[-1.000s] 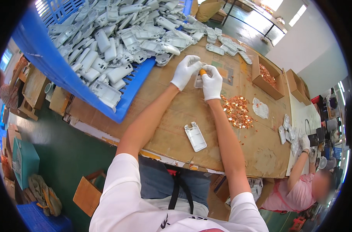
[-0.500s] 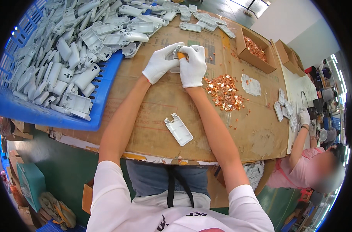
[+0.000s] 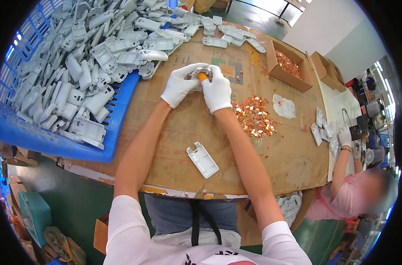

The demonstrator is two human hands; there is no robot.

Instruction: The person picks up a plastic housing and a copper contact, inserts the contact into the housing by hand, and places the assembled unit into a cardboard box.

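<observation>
Both my gloved hands meet over the cardboard-covered table. My left hand (image 3: 179,86) closes round a pale plastic casing (image 3: 203,70), mostly hidden by the fingers. My right hand (image 3: 217,91) grips the same casing from the other side, its thumb pressed onto it. Something orange shows at that thumb; I cannot tell whether it is a thumb cover. Nearer to me, a separate white plastic casing (image 3: 202,160) lies hollow side up between my forearms. Right of my right hand spreads a loose pile of small copper-coloured metal pieces (image 3: 254,116).
A blue crate (image 3: 99,152) heaped with white casings stands at left. Further casings (image 3: 229,33) lie at the far edge. A cardboard box (image 3: 289,78) holds copper pieces. A crumpled white sheet (image 3: 284,106) lies beside the pile. At right, a co-worker's gloved hand (image 3: 345,136) is near several casings.
The whole view has shifted, so the table appears lower. My hands stay together on the casing, and the fingers of my right hand have changed position slightly.
</observation>
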